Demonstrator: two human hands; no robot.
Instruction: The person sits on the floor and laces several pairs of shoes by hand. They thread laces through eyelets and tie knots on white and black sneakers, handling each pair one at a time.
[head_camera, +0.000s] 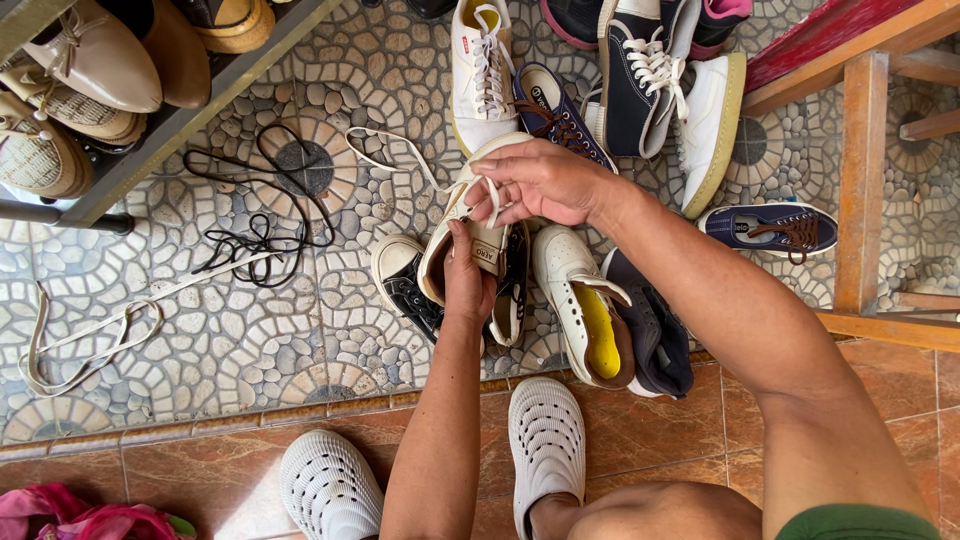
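The person holds a cream sneaker (470, 225) up over the pebble-mosaic floor (250, 340), sole toward the body and opening tipped away. The left hand (466, 285) is closed around the shoe's heel end, steadying it from below. The right hand (540, 182) has its fingers pressed together, pinching a cream lace (400, 150) at the eyelets near the tongue. From that pinch the lace trails off to the upper left in a long slack loop, so most of its length sits outside the shoe.

Judging by that, the lacing work on this shoe is at an early or middle point (which direction the lace is travelling cannot be told). Only the eyelets beside the fingers seem engaged.

Around it, much waits: a loose black lace (265, 225) and a flat pale lace (90, 335) lie on the floor to the left, and a white sneaker with a yellow insole (585, 305) sits lace-free just right of the held shoe. Several laced pairs stand beyond.
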